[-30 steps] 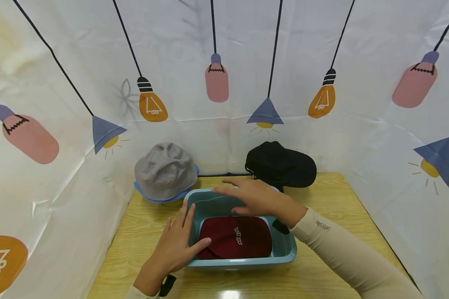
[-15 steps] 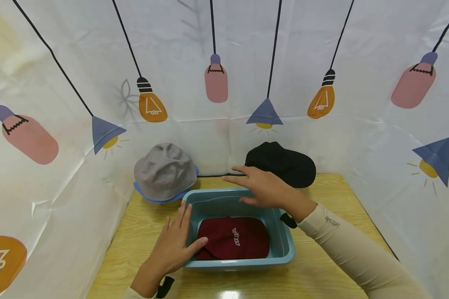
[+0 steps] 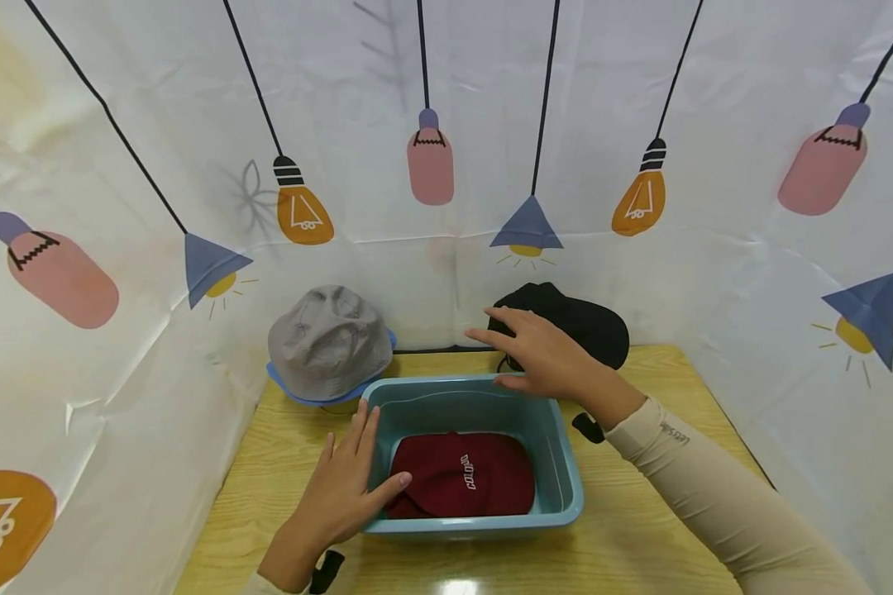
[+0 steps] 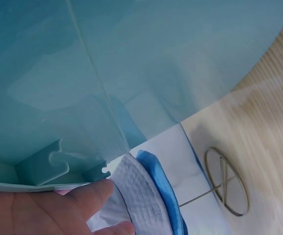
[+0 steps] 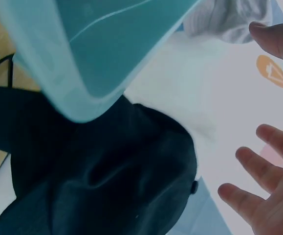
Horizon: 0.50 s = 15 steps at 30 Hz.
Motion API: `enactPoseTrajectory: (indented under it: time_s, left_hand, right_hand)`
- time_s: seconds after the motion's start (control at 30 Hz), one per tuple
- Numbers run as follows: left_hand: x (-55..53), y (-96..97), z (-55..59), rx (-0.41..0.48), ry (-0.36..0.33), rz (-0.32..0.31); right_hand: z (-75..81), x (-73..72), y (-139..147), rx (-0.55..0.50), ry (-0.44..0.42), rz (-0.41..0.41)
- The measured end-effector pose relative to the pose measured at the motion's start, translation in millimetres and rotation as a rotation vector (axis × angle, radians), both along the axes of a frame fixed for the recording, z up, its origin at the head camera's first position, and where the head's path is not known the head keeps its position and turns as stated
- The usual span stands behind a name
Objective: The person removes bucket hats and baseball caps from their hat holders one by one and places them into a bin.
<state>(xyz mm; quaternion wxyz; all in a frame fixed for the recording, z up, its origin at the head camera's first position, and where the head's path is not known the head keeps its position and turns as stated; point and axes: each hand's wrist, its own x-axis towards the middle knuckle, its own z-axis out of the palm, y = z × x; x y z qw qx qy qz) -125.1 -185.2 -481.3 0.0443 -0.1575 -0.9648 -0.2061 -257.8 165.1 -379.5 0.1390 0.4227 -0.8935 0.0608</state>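
A dark red cap (image 3: 484, 475) with white lettering lies in a light blue plastic basin (image 3: 571, 487). My left hand (image 3: 338, 483) rests on the basin's left rim with its fingers extended and the thumb over the inside. Above the basin's far right corner, my right hand (image 3: 546, 355) hovers with its fingers spread, holding nothing. Just behind it in the head view is a black cap (image 3: 591, 326), which the hand partly covers. The right wrist view shows the black cap (image 5: 117, 171) near the basin's corner, apart from the fingers.
A grey bucket hat (image 3: 331, 343) sits over a blue hat (image 3: 286, 384) at the back left. The left wrist view shows a wire stand (image 4: 227, 181) by these hats. White patterned sheets (image 3: 446, 273) enclose the wooden table (image 3: 640, 463) at the back and sides.
My right hand has moved right and away from me, from over the basin toward the black cap. The basin has slid slightly left, with my left hand following it.
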Motion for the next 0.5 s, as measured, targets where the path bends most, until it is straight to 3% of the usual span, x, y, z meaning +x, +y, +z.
enactPoseTrajectory:
  time_s: [0.5]
  left_hand:
    - [1.3, 0.7, -0.4, 0.005, 0.020, 0.003]
  right_hand:
    - [-6.5, -18.4, 23, -0.001, 0.087, -0.093]
